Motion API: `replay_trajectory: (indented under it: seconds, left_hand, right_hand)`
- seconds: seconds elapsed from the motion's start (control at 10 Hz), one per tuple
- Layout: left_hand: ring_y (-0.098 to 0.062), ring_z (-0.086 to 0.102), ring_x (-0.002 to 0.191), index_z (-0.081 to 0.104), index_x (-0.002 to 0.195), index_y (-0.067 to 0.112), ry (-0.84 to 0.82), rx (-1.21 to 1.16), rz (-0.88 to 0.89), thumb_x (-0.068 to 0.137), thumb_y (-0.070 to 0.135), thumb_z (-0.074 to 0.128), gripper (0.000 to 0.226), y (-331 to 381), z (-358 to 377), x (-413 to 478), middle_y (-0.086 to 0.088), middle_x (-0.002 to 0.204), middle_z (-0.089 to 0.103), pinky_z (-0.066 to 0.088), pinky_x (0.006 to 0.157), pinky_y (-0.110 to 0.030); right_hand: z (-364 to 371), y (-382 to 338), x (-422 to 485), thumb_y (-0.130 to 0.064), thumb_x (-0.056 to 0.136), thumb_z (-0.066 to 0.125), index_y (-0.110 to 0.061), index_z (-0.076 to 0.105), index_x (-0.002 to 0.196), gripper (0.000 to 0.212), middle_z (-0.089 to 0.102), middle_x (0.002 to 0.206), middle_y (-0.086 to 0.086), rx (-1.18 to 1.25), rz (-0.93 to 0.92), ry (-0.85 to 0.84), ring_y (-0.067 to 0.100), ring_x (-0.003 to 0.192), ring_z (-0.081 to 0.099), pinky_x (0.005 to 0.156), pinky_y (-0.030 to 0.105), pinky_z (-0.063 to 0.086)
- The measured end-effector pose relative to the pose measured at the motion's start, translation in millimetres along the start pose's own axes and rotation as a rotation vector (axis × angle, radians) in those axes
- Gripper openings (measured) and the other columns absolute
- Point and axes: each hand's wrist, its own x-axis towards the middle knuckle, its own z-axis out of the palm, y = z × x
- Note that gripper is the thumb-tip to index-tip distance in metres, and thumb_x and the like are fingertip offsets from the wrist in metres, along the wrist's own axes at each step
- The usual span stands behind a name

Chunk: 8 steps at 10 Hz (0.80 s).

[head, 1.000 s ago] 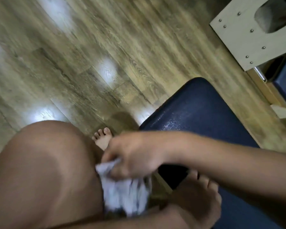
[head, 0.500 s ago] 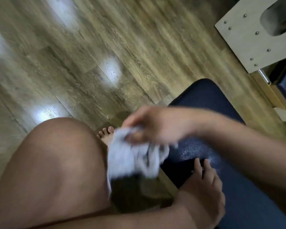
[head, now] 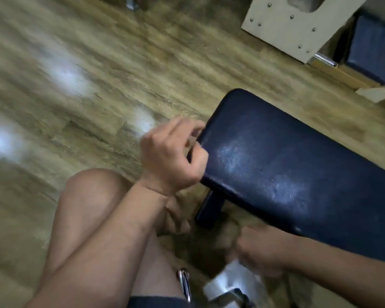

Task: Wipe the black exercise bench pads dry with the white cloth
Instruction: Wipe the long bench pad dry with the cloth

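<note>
A: Left hand [head: 171, 156]?
B: Fingers [head: 185, 127] curled against the pad's [head: 287, 165] end, grip unclear; forearm [head: 120, 230] across a bare knee [head: 93, 190].
A: Right hand [head: 258, 252]?
B: Below the pad's long edge, blurred, gripping the cloth [head: 229, 283].

Left hand [head: 171, 156] at bench pad [head: 298, 165] end; right hand [head: 260, 252] with cloth [head: 227, 283] below near edge.

This looks like a gym or exercise studio. A dark padded bench [head: 298, 165] on a dark leg stands on the right, over a wood-look plank floor [head: 98, 63]. At the far right stands a pale wooden box [head: 282, 25] studded with metal bolts. Beside it, a second dark pad [head: 371, 47] rests on a wooden frame [head: 351, 78] with a shiny metal rail [head: 322, 60].
</note>
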Motion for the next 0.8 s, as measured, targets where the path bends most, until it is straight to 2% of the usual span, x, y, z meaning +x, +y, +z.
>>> replay_trajectory:
  seconds: [0.1,0.2,0.3,0.4,0.5,0.6,0.7,0.8]
  left_hand:
    - [-0.023,0.066,0.088,0.072,0.098,0.008,0.01,-0.034,0.083,0.077,0.013,0.053,0.029,-2,9,7,-0.006,0.097,0.07,0.054,0.078,-0.035]
    - [-0.021,0.066,0.087,0.071,0.096,0.009,0.141,-0.205,-0.008,0.083,0.01,0.056,0.02,-1,9,2,-0.003,0.096,0.07,0.054,0.076,-0.035]
    - [-0.016,0.062,0.083,0.071,0.099,0.016,0.268,-0.322,-0.175,0.088,0.021,0.052,0.022,-8,-13,-11,-0.002,0.091,0.069,0.049,0.073,-0.03]
    - [-0.013,0.062,0.084,0.072,0.097,0.011,0.214,-0.289,-0.219,0.087,0.026,0.051,0.028,1,-11,-19,-0.007,0.093,0.07,0.048,0.075,-0.023]
    - [-0.009,0.061,0.085,0.072,0.097,0.008,0.146,-0.269,-0.269,0.088,0.024,0.053,0.027,12,4,-20,-0.003,0.094,0.07,0.047,0.075,-0.018]
    - [-0.01,0.061,0.09,0.072,0.097,0.009,0.085,-0.264,-0.236,0.088,0.025,0.053,0.027,15,17,-19,0.006,0.095,0.067,0.049,0.081,-0.026]
    - [-0.017,0.062,0.098,0.07,0.096,0.009,-0.085,-0.203,-0.127,0.087,0.032,0.052,0.031,28,50,-14,0.005,0.099,0.066,0.046,0.088,-0.029]
    - [-0.023,0.06,0.108,0.07,0.101,0.009,-0.27,-0.131,-0.017,0.086,0.039,0.051,0.038,45,82,-12,-0.005,0.111,0.067,0.044,0.096,-0.033]
  right_hand:
    - [17,19,-31,-0.022,0.088,0.048,-0.031,0.066,0.11,0.029,0.066,0.108,-0.002,-0.094,0.192,0.182,0.025,0.099,0.065,0.073,0.033,0.053]
    - [4,11,-7,-0.024,0.08,0.052,-0.035,0.071,0.1,0.03,0.068,0.103,-0.005,-0.019,0.177,0.73,0.023,0.09,0.065,0.057,0.032,0.05]
    - [-21,-14,77,-0.028,0.076,0.072,-0.03,0.072,0.102,0.026,0.063,0.115,-0.002,-0.144,0.133,0.892,0.025,0.1,0.056,0.059,0.028,0.039]
    - [-3,-7,104,-0.028,0.086,0.062,-0.028,0.069,0.107,0.022,0.055,0.129,-0.002,-0.436,0.121,0.721,0.026,0.112,0.045,0.07,0.033,0.036]
    - [80,39,15,-0.025,0.093,0.05,-0.021,0.073,0.094,0.024,0.064,0.122,-0.002,-0.408,0.034,0.84,0.027,0.1,0.045,0.07,0.035,0.038]
    - [200,138,-91,-0.022,0.096,0.052,-0.021,0.073,0.105,0.023,0.068,0.109,-0.002,-0.113,0.142,0.614,0.021,0.091,0.054,0.071,0.032,0.046]
    - [375,276,-260,-0.015,0.08,0.078,-0.038,0.067,0.116,0.043,0.064,0.102,-0.027,0.459,0.298,0.593,0.01,0.091,0.057,0.079,0.021,0.047]
    - [375,237,-342,-0.007,0.06,0.09,-0.032,0.071,0.097,0.049,0.062,0.095,-0.027,0.341,0.475,0.572,0.008,0.085,0.057,0.081,0.031,0.049]
